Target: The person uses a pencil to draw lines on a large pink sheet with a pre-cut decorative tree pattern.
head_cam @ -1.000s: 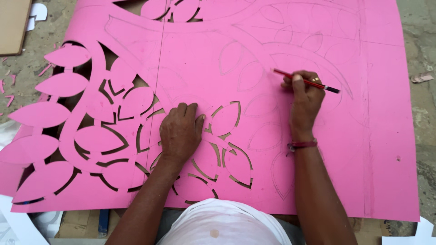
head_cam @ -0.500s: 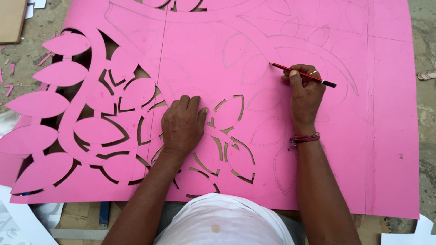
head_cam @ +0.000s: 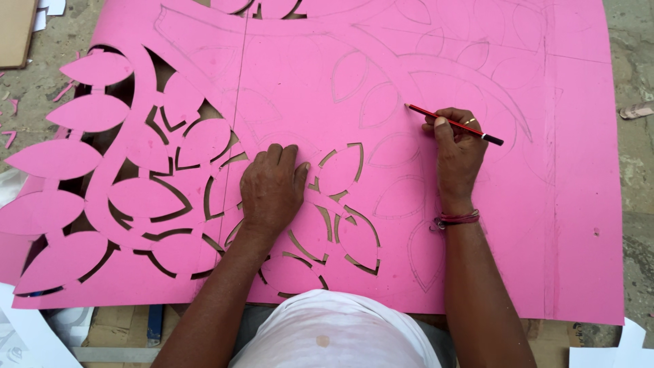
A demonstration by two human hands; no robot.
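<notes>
The right hand is closed around a red pencil with a black end, thumb and fingers pinching its shaft; the pencil lies nearly level, its sharpened tip pointing left and resting on the pink sheet beside a pencilled leaf outline. A ring shows on one finger of that hand and a dark red thread band circles the wrist. The left hand lies palm down and flat on the same sheet, fingers together and extended, gripping nothing; it presses the paper among the cut leaf shapes, well apart from the right hand. The large sheet covers most of the view. Its left part is already cut through into a pattern of leaves and curved stems, with dark gaps between the pieces, while its right and upper parts carry only faint drawn lines of leaves and a curving branch. Around the sheet is rough ground with small pink offcuts at the left. A piece of brown cardboard lies at the upper left corner, and white paper shows at the lower left. The person's white garment fills the bottom centre.
</notes>
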